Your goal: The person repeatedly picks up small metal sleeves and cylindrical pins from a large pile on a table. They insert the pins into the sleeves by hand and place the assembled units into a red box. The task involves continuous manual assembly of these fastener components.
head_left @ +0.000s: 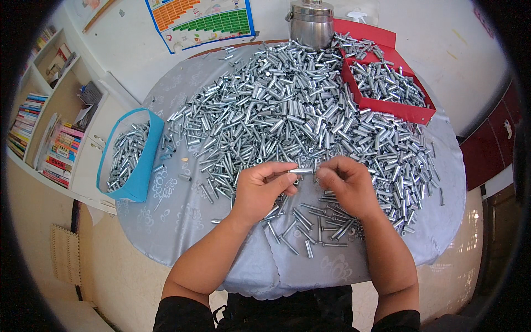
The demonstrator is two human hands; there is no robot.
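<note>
Over the near edge of a big heap of metal parts (276, 110), my two hands meet. Between thumb and fingers, my left hand (264, 185) pinches a shiny metal sleeve (301, 171) lying level and pointing right. My right hand (349, 182) is closed in a pinch at the sleeve's right end; whatever small part sits in its fingertips is too hidden to name. The heap is a mix of silvery sleeves and long bolts. Loose bolts (301, 220) lie scattered on the grey tablecloth (188, 232) just below my hands.
A blue fabric bin (149, 157) of metal parts stands at the left. At the back right, a red box (395, 113) holds more, beside a steel canister (311, 26). Bookshelves (61, 110) line the left wall, and a coloured chart (202, 25) hangs behind the table.
</note>
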